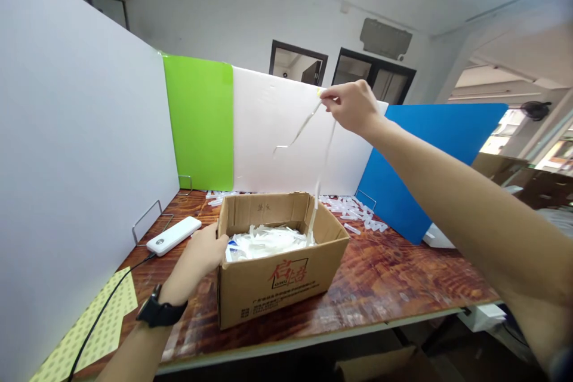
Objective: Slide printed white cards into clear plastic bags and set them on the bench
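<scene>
An open cardboard box (pixel 277 286) with red and black print on its front stands near the table's front edge. White strips and scraps (pixel 264 242) fill its lower part. My left hand (pixel 206 249) grips the box's left wall, fingers over the rim and partly hidden inside. High above the box, my right hand (pixel 353 106) pinches a long, thin whitish strip (pixel 317 188). One end of the strip hangs down into the box; another length curls off to the left in the air. A small yellow bit (pixel 319 93) shows at the fingertips.
Small clear plastic pieces (pixel 353 210) lie scattered behind the box. A white power bank (pixel 174 236) with a black cable and yellow dotted sheets (pixel 96 322) lie at left. White, green (pixel 199 122) and blue (pixel 430 155) panels stand around the wooden table (pixel 403 268).
</scene>
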Action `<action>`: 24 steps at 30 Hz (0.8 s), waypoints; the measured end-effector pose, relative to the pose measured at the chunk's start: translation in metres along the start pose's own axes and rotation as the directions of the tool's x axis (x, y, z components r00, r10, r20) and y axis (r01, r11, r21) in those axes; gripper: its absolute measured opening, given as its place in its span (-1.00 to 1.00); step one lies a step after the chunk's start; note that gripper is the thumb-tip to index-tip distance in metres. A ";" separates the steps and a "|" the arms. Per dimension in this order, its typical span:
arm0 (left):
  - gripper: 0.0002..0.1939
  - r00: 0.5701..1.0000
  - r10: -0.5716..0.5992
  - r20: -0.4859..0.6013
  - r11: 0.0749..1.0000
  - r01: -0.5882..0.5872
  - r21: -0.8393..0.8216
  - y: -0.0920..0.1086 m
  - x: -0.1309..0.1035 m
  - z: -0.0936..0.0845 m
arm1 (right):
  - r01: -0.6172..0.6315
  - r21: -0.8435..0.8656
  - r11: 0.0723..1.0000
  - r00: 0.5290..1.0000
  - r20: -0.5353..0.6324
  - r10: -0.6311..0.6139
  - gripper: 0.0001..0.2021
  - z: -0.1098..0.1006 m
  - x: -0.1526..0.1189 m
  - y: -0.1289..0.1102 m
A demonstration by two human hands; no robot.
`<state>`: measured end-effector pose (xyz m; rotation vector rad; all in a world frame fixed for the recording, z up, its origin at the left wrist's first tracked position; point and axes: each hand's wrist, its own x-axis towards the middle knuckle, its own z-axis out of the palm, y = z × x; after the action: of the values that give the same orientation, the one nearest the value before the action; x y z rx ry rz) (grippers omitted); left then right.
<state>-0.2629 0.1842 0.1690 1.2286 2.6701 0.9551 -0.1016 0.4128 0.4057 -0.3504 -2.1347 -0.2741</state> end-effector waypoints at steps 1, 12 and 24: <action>-0.70 0.998 0.002 -0.059 1.000 0.000 0.028 0.006 -0.002 -0.004 | -0.008 0.018 1.000 1.000 0.018 0.008 -0.77 0.000 0.006 -0.001; -0.39 0.845 0.511 0.159 0.791 -0.390 -0.472 0.126 0.053 0.018 | -0.053 0.248 0.967 0.993 0.114 0.026 -0.81 0.011 0.001 -0.032; -0.73 0.823 0.395 0.408 0.850 -0.159 -0.501 0.133 0.072 0.068 | -0.152 0.241 0.959 0.985 0.115 0.127 -0.80 -0.004 -0.016 0.000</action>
<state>-0.2035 0.3351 0.2021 1.5230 1.7704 1.0292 -0.0904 0.4097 0.3947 -0.3716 -2.1971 0.0951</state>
